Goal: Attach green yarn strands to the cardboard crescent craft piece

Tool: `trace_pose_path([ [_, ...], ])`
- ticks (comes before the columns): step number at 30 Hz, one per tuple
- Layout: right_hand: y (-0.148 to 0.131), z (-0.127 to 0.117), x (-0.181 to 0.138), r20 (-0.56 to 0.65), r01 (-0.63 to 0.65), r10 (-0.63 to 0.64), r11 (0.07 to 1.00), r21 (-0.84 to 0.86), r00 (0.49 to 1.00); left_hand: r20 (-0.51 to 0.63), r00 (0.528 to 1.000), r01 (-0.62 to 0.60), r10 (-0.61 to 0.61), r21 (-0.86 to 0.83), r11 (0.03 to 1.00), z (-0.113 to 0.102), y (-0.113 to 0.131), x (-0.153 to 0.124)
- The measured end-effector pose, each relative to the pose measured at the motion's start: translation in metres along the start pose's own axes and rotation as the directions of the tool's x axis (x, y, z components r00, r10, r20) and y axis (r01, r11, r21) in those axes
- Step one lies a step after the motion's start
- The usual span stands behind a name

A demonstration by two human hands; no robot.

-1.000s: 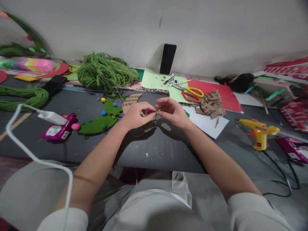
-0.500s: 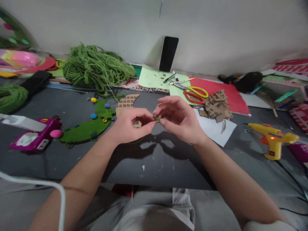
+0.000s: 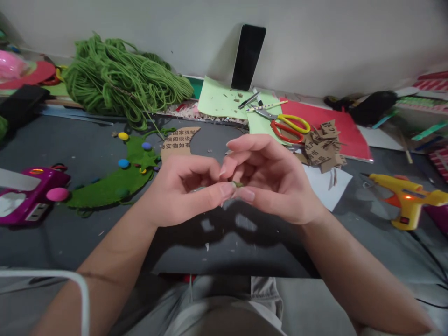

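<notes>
My left hand point(image 3: 191, 189) and my right hand point(image 3: 271, 182) meet over the dark table, thumbs nearly tip to tip. Pinched between them is a small green piece point(image 3: 238, 184), mostly hidden by the fingers; its kind I cannot make out. Both hands are closed around it. Behind my left hand lies a curved cardboard cutout point(image 3: 180, 140) with printed characters. To its left rests a green yarn-covered crescent point(image 3: 105, 190) with colored pompoms, among them a blue one point(image 3: 123, 163) and a pink one point(image 3: 58, 194).
A heap of green yarn point(image 3: 122, 79) lies at the back. Scissors point(image 3: 289, 128) and cardboard scraps point(image 3: 324, 147) sit behind my right hand. At the right stands a yellow glue gun point(image 3: 408, 198), its light lit. A phone point(image 3: 248, 56) leans on the wall; a purple power strip point(image 3: 35, 193) is left.
My hands have come slightly closer to the camera, still pinching the small green piece, and the fingers have drawn more tightly together. The view has shifted a little.
</notes>
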State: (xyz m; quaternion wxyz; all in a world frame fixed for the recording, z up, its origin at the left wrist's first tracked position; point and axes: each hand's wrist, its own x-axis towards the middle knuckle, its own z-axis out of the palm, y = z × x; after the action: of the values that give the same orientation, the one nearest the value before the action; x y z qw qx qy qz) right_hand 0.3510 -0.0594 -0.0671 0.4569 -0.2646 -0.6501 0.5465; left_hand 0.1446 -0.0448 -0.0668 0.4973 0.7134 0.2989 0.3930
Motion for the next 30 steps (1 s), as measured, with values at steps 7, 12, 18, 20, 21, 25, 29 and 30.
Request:
trace_pose_path([
  [7, -0.007, 0.003, -0.001, 0.020, -0.014, 0.012, 0.998, 0.064, 1.000, 0.003, 1.000, -0.023, 0.023, -0.019, 1.000, -0.003, 0.005, -0.002],
  [12, -0.005, -0.001, 0.001, 0.042, -0.023, 0.020, 0.997, 0.080, 0.999, -0.019, 0.999, -0.047, 0.049, 0.110, 0.993, -0.007, 0.008, -0.006],
  [18, 0.007, -0.007, 0.005, 0.016, 0.014, -0.014, 0.999, -0.047, 1.000, -0.049, 0.994, -0.073, 0.096, 0.344, 0.936, -0.008, 0.015, -0.009],
  [20, 0.010, -0.008, 0.006, 0.012, 0.010, -0.009, 0.998, -0.067, 1.000, -0.085, 0.993, -0.041, 0.079, 0.379, 0.925, -0.008, 0.016, -0.010],
  [21, 0.011, -0.009, 0.007, 0.007, 0.010, -0.010, 0.997, -0.076, 1.000, -0.098, 0.993, -0.017, 0.059, 0.382, 0.924, -0.008, 0.015, -0.010],
  [25, 0.011, -0.009, 0.008, -0.021, 0.000, -0.002, 0.994, -0.105, 1.000, -0.127, 0.992, 0.051, -0.006, 0.352, 0.935, -0.008, 0.009, -0.009],
  [29, 0.012, -0.007, 0.009, -0.047, -0.014, 0.010, 0.996, -0.093, 0.999, -0.147, 0.986, 0.109, -0.074, 0.253, 0.961, -0.007, 0.006, -0.006],
  [30, 0.012, -0.006, 0.008, -0.049, -0.010, 0.006, 0.996, -0.084, 0.999, -0.141, 0.986, 0.122, -0.092, 0.225, 0.967, -0.006, 0.006, -0.005],
])
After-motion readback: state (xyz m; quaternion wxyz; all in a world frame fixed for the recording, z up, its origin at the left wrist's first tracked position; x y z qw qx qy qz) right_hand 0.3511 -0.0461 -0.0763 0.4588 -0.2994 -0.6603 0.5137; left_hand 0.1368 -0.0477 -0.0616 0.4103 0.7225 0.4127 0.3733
